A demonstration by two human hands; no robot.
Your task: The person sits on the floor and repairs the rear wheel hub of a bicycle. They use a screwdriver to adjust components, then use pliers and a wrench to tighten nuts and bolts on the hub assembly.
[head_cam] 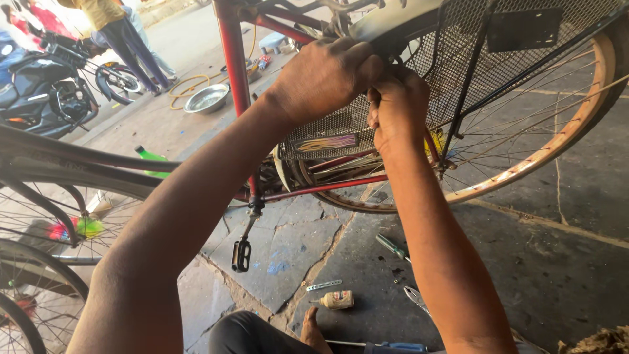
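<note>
Two hands meet high on the rear of a red bicycle [234, 72]. The left hand [324, 77] is curled shut, knuckles up, pressing against the top edge of the wire mesh guard [472, 59] that covers the rear wheel [557, 141]. The right hand [396, 108] sits just below and to the right of it, touching it, fingers bunched tight around something small at the mesh; what it pinches is hidden by the fingers. Straight below both hands run the red frame stays, and further down to the left hangs the black pedal [241, 254]. On the stone floor under the right forearm lie a green-handled screwdriver [392, 246], a flat metal spanner [324, 285], a small squeeze bottle [336, 299] and a pair of pliers [417, 299], all well apart from the hands. Far to the left of the left hand, a metal bowl [207, 98] rests on the ground, with a parked motorcycle [46, 85] and a standing person [121, 29] beyond it.
</note>
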